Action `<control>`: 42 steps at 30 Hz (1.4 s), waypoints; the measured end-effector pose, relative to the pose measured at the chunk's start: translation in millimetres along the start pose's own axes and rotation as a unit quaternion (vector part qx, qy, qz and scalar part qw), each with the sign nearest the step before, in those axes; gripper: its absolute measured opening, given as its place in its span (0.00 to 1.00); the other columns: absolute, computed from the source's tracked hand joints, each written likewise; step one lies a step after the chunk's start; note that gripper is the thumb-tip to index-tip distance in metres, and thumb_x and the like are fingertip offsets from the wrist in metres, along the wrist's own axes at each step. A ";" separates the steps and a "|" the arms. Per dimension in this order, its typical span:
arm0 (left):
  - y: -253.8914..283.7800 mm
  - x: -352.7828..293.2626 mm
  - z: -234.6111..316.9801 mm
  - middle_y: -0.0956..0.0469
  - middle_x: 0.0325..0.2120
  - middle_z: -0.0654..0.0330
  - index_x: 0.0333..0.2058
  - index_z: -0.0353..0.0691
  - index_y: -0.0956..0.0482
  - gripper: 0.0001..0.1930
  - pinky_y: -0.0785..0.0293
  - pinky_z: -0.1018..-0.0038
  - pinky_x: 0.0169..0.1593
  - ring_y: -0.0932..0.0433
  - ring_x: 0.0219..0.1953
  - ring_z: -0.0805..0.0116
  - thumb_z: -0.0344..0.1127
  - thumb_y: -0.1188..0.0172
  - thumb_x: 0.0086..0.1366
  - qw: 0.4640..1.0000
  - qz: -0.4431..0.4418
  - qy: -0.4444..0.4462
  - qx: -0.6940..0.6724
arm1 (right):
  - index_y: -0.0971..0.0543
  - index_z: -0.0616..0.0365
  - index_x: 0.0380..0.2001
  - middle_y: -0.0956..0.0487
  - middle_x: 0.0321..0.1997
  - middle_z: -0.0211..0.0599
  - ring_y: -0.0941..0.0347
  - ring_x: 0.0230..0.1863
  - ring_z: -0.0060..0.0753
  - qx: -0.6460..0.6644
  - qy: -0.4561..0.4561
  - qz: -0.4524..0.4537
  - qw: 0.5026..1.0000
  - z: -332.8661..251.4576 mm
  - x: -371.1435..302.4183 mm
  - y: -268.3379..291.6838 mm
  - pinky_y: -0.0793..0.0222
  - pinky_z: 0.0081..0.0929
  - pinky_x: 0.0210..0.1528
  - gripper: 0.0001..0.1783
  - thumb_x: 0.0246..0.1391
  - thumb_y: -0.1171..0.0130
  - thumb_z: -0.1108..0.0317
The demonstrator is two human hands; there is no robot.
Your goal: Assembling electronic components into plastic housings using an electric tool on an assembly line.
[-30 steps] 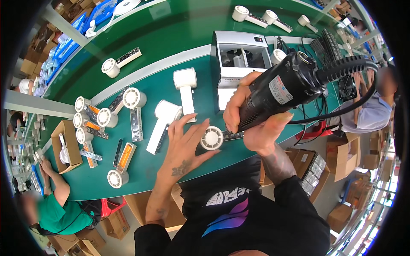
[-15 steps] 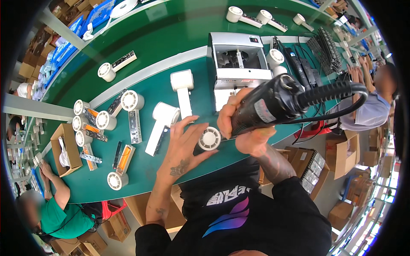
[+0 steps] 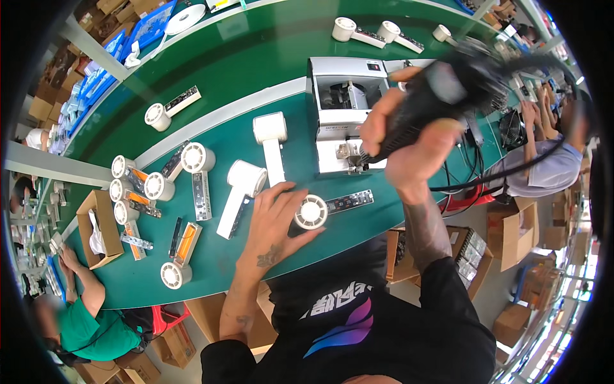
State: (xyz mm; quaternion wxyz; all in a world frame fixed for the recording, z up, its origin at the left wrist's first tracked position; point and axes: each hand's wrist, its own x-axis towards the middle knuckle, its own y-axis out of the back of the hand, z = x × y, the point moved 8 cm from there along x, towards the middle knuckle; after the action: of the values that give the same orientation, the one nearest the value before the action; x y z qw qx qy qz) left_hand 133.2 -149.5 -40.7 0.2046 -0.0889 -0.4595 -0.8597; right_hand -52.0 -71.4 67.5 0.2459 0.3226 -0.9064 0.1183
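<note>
My left hand (image 3: 270,225) grips the round white head of a handheld fan (image 3: 311,212) on the green bench. From that head a strip with a dark circuit board (image 3: 350,201) points right. Raised above the bench, my right hand (image 3: 414,157) is wrapped round a black electric screwdriver (image 3: 425,96), blurred by motion, its cable trailing right. The lower end of the screwdriver is beside the front plate of a white-and-grey screw feeder (image 3: 336,121). Two white fans (image 3: 243,182) (image 3: 272,137) lie just beyond my left hand.
Several more fans, some with orange parts, lie at left near an open cardboard box (image 3: 96,233). Others rest on the far green surface, including one fan (image 3: 157,118). Co-workers sit at both sides. Black cables hang at the bench's right.
My right hand has lifted the screwdriver away from the fan, up and right to the screw feeder, uncovering the circuit board. My left hand still holds the fan head.
</note>
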 end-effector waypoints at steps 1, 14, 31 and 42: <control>0.2 -0.8 0.5 0.25 0.48 0.52 0.50 0.36 0.24 0.32 0.35 0.60 0.55 0.30 0.55 0.52 0.41 0.23 0.46 1.000 0.004 -0.004 -0.006 | 0.39 0.64 0.52 0.35 0.13 0.31 0.38 0.11 0.25 -0.012 -0.010 0.010 1.000 0.8 -0.8 -3.1 0.40 0.23 0.14 0.56 0.48 0.61 0.16; 0.2 -2.3 -1.8 0.27 0.50 0.51 0.51 0.35 0.24 0.33 0.34 0.61 0.55 0.29 0.54 0.52 0.40 0.23 0.46 1.000 0.010 0.004 -0.027 | 0.41 0.61 0.51 0.34 0.15 0.33 0.38 0.11 0.26 0.098 -0.147 -0.048 0.983 7.5 -53.0 -31.7 0.39 0.25 0.15 0.58 0.42 0.63 0.12; -1.4 -2.0 10.8 0.24 0.42 0.58 0.54 0.36 0.27 0.34 0.30 0.63 0.45 0.25 0.44 0.58 0.43 0.27 0.49 0.999 -0.019 0.008 0.033 | 0.36 0.60 0.44 0.31 0.19 0.38 0.34 0.14 0.30 0.224 -0.045 -0.157 0.961 23.1 -92.6 -34.9 0.37 0.26 0.15 0.51 0.37 0.40 0.22; 123.6 30.7 4.0 0.19 0.38 0.53 0.42 0.37 0.21 0.22 0.22 0.63 0.42 0.19 0.38 0.53 0.45 0.29 0.53 0.988 0.040 0.030 0.144 | 0.35 0.55 0.48 0.33 0.17 0.31 0.35 0.12 0.26 0.344 0.147 0.121 0.920 -53.7 -88.3 74.7 0.36 0.23 0.14 0.37 0.56 0.47 0.31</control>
State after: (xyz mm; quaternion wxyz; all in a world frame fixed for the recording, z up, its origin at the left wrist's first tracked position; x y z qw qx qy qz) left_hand 159.0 -215.5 65.2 0.2633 -0.0515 -0.5683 -0.7779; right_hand -20.9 52.2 62.9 0.2342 0.2538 -0.7958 0.4974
